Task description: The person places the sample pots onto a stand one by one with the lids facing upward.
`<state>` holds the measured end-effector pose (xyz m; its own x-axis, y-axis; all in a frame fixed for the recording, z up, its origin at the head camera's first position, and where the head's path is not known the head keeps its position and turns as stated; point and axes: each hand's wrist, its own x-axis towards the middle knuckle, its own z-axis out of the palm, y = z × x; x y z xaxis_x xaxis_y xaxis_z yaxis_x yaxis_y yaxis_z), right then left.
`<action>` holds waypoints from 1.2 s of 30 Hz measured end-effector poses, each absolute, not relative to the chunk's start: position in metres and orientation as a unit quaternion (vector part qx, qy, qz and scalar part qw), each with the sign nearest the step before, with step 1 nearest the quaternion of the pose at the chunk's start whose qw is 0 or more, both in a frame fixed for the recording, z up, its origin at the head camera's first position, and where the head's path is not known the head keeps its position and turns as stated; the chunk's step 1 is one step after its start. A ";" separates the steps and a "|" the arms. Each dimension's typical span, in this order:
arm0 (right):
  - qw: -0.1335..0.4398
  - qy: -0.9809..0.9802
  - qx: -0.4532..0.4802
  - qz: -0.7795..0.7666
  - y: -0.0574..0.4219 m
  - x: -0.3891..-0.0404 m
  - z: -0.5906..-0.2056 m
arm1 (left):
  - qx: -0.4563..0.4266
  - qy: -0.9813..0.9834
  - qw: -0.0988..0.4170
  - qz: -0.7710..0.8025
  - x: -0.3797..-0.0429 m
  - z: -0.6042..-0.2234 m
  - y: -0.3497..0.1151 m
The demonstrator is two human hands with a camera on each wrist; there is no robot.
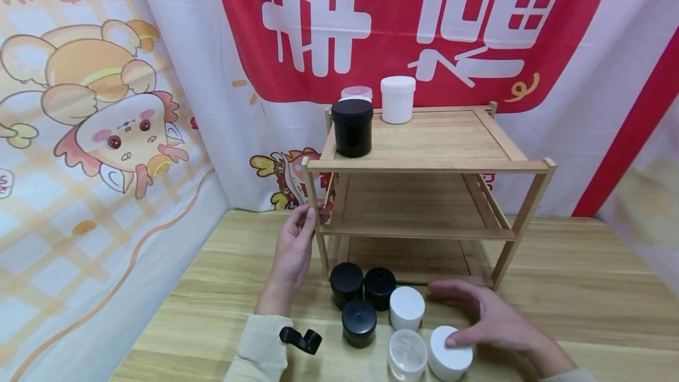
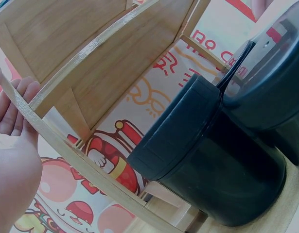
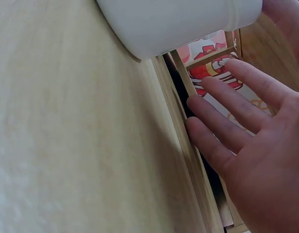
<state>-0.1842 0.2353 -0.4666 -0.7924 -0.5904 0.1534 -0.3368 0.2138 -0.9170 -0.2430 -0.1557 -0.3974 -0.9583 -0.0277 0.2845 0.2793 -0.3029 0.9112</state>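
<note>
My left hand (image 1: 297,237) holds the left front post of a three-tier wooden rack (image 1: 424,164), thumb in front and fingers behind it. The left wrist view shows the palm and fingers (image 2: 15,111) at this post, beside a black lidded jar (image 2: 212,155). My right hand (image 1: 488,317) is spread over the front white jar (image 1: 450,353), its thumb at the lid. In the right wrist view the other fingers (image 3: 237,102) reach out, apart from that jar's side. Nearby stand another white jar (image 1: 406,306), a clear jar (image 1: 407,353) and three black jars (image 1: 359,320).
On the rack's top shelf are a black jar (image 1: 352,128), a tall white jar (image 1: 398,100) and a clear container (image 1: 356,93) partly hidden behind the black one. A printed curtain (image 1: 185,46) hangs behind the wooden table (image 1: 185,311). A black wrist mount (image 1: 300,339) is on the left sleeve.
</note>
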 end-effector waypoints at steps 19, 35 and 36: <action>0.190 0.745 -0.309 -0.560 0.249 -0.173 -0.461 | -0.103 -0.583 0.095 -0.800 -0.245 -0.395 -0.155; 0.153 0.751 -0.350 -0.539 0.251 -0.168 -0.470 | -0.102 -0.581 0.097 -0.802 -0.243 -0.396 -0.154; 0.159 0.753 -0.342 -0.539 0.251 -0.168 -0.469 | -0.103 -0.580 0.097 -0.802 -0.243 -0.396 -0.154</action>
